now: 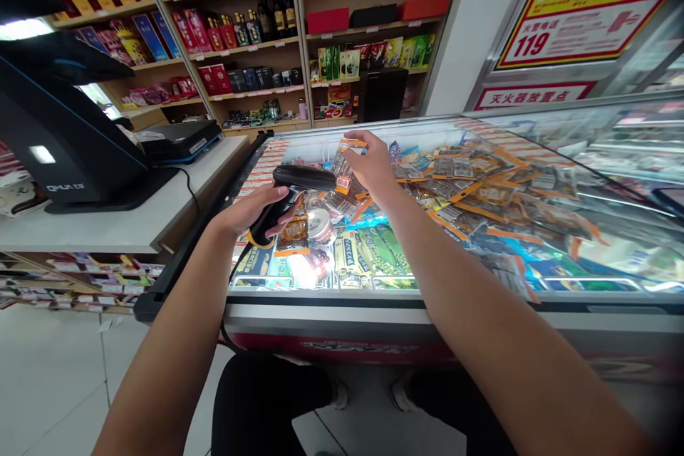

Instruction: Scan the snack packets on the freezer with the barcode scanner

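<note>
My left hand (261,212) is wrapped around the handle of a black barcode scanner (303,177), its head pointing right. In my right hand (370,160) is a small clear snack packet (345,165) with orange edges, pinched by its upper part and tilted up in front of the scanner head. Another orange-edged packet (295,231) lies on the glass just below the scanner. To the right, many similar packets (481,185) are heaped loosely on the glass lid of a chest freezer (374,311). Frozen goods in green bags (368,253) show through the glass.
At left, a counter (80,231) carries a black point-of-sale terminal (69,121) and a black scale-like device (179,139). The scanner's cable hangs over the freezer's front edge. Shelves (240,46) of boxes and bottles stand behind. A fire-safety sign (582,32) is at right.
</note>
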